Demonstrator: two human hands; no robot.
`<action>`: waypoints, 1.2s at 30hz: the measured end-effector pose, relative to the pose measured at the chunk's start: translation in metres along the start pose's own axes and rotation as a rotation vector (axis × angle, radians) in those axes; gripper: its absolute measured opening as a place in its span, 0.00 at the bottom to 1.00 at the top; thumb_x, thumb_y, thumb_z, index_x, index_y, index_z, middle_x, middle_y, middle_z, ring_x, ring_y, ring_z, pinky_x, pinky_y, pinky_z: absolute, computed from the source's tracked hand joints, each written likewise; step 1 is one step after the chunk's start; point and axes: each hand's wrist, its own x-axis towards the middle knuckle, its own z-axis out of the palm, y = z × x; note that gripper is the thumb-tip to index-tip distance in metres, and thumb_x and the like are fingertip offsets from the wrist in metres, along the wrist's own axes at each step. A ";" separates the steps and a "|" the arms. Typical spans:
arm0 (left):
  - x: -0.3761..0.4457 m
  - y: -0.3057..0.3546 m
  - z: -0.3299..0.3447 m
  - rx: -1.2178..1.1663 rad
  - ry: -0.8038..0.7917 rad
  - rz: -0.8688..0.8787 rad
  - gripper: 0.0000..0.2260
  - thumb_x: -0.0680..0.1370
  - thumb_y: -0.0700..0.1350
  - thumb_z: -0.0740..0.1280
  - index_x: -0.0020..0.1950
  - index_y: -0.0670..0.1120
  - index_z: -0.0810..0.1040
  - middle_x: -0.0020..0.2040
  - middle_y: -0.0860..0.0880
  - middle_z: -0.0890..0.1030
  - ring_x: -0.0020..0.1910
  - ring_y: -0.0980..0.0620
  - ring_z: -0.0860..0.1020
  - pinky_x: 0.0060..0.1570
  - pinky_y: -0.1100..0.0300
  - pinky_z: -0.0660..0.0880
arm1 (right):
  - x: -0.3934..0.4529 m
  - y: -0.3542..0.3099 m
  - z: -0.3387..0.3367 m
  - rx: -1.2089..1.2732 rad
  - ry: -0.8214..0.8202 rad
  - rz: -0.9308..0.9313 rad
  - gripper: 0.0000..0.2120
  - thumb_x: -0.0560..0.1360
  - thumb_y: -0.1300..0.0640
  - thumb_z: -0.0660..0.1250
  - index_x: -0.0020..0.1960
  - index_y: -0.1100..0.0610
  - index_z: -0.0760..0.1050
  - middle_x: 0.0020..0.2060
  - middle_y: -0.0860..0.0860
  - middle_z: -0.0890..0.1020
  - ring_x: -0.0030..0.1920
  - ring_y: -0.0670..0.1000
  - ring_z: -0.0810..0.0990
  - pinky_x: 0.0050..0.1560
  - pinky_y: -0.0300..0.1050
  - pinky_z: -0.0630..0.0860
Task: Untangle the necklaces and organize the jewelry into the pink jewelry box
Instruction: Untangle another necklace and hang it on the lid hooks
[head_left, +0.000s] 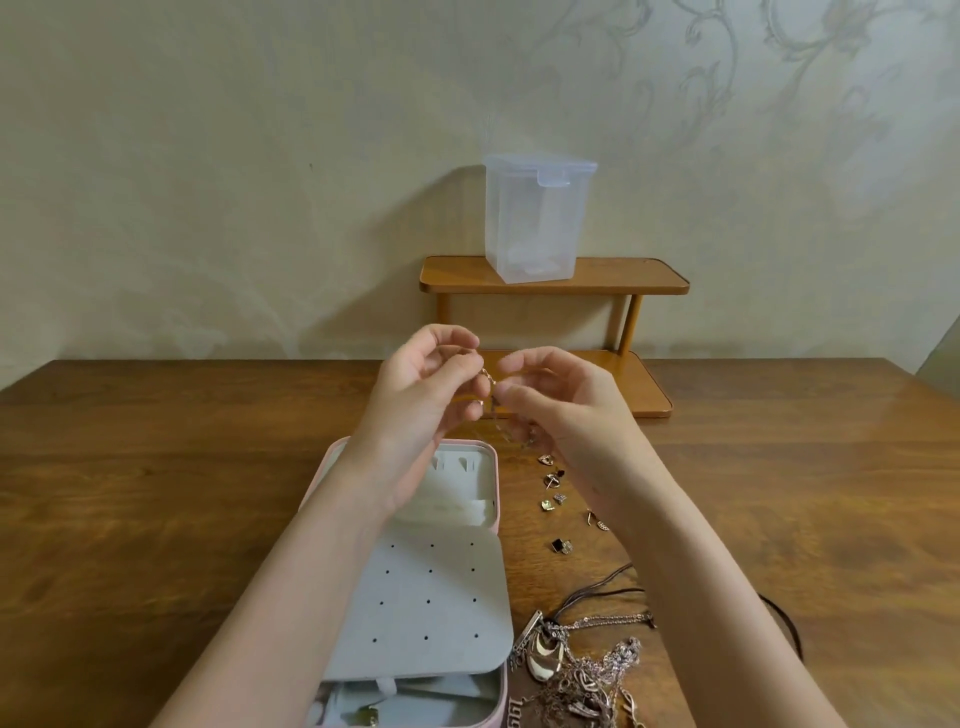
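Note:
My left hand and my right hand are raised above the table, fingertips close together, both pinching a thin gold chain that dangles between them. The pink jewelry box lies open below my left forearm, its grey insert with rows of small holes facing up. A tangled heap of necklaces with a large pendant lies at the box's right front corner. Several small earrings are scattered on the table right of the box.
A clear plastic container stands on a two-tier wooden shelf against the wall behind my hands. A dark cord runs right of my right forearm. The wooden table spreads out on both sides.

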 end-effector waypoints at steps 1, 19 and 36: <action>-0.001 0.001 0.000 -0.014 -0.023 -0.011 0.05 0.79 0.35 0.62 0.47 0.45 0.73 0.31 0.50 0.73 0.26 0.58 0.70 0.25 0.69 0.68 | 0.001 0.002 0.000 -0.151 0.014 -0.042 0.03 0.74 0.64 0.69 0.46 0.58 0.79 0.36 0.51 0.80 0.32 0.46 0.76 0.33 0.36 0.75; -0.001 -0.006 0.000 0.613 0.077 0.083 0.03 0.76 0.45 0.68 0.47 0.50 0.81 0.38 0.54 0.79 0.27 0.64 0.74 0.31 0.71 0.72 | -0.004 -0.006 -0.007 -0.350 0.067 -0.076 0.07 0.73 0.63 0.70 0.43 0.52 0.79 0.36 0.51 0.79 0.33 0.51 0.78 0.29 0.40 0.73; -0.005 0.000 0.004 0.383 0.123 -0.060 0.12 0.80 0.49 0.60 0.41 0.45 0.76 0.32 0.53 0.78 0.19 0.59 0.65 0.25 0.66 0.67 | -0.010 -0.015 -0.007 0.071 -0.101 0.057 0.05 0.76 0.61 0.66 0.46 0.58 0.80 0.38 0.53 0.83 0.37 0.46 0.79 0.35 0.35 0.75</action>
